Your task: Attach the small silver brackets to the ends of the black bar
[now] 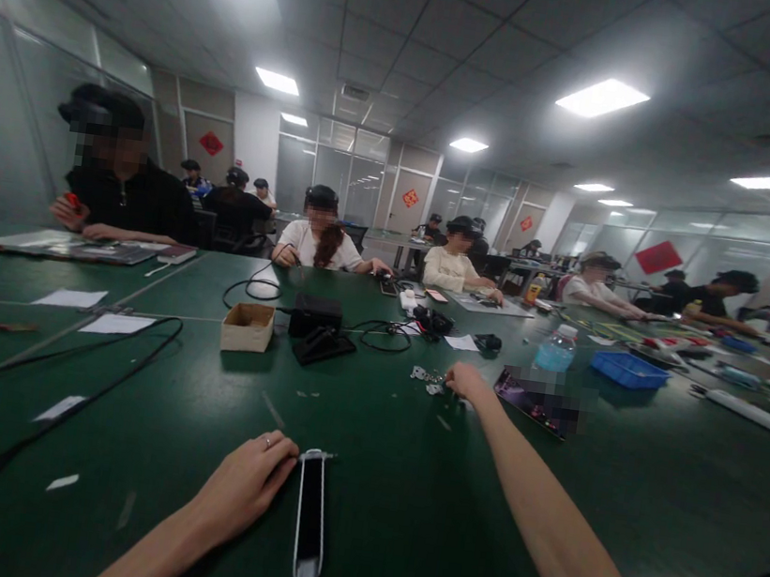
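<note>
My left hand rests on the green table with its fingers curled and close together. Its fingertips touch the top end of a long, narrow dark object with a white frame, where a thin pin-like piece sticks out sideways. Whatever those fingers may pinch is hidden. Farther forward, my right hand is bent down to the table with its fingers drawn together. Beside it lies a small pile of shiny metal parts. Something small and dark shows under the fingers, too small to name.
A small cardboard box, a black stand and cables lie ahead. To the right are a dark printed packet, a bottle of blue liquid and a blue tray. Paper scraps are scattered leftward. Other people sit across the table.
</note>
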`<state>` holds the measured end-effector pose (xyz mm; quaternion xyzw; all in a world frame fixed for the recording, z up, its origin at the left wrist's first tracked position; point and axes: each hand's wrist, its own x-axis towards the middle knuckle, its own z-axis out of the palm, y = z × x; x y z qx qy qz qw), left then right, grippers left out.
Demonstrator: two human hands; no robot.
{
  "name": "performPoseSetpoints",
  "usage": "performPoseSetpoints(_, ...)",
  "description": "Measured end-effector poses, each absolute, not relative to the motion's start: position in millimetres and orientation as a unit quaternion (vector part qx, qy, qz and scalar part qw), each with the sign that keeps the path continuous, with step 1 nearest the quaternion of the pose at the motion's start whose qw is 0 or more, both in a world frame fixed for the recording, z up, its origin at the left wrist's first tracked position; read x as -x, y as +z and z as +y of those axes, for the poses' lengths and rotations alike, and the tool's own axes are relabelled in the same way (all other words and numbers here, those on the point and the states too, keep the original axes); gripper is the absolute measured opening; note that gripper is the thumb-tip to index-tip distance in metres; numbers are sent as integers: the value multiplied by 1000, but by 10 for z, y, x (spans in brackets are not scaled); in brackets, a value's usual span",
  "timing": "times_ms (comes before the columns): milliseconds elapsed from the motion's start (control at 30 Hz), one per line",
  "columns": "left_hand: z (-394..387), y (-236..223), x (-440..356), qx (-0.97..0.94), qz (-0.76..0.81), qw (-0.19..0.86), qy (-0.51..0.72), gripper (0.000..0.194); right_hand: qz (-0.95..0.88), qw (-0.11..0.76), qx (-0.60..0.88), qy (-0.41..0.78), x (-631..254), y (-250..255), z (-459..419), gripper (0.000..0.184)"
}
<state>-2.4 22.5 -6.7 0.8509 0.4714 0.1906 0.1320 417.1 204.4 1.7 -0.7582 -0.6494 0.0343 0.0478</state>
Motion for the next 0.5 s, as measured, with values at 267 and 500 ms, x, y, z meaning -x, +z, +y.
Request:
performPoseSetpoints(267, 217, -55, 15, -853, 473, 114, 186, 24, -687, 90, 721, 2, -3698, 247, 1748, 23)
performPoseSetpoints(500, 179, -47, 6, -855, 474, 96, 190, 22, -842, 269, 440, 156, -2577, 72, 905, 22)
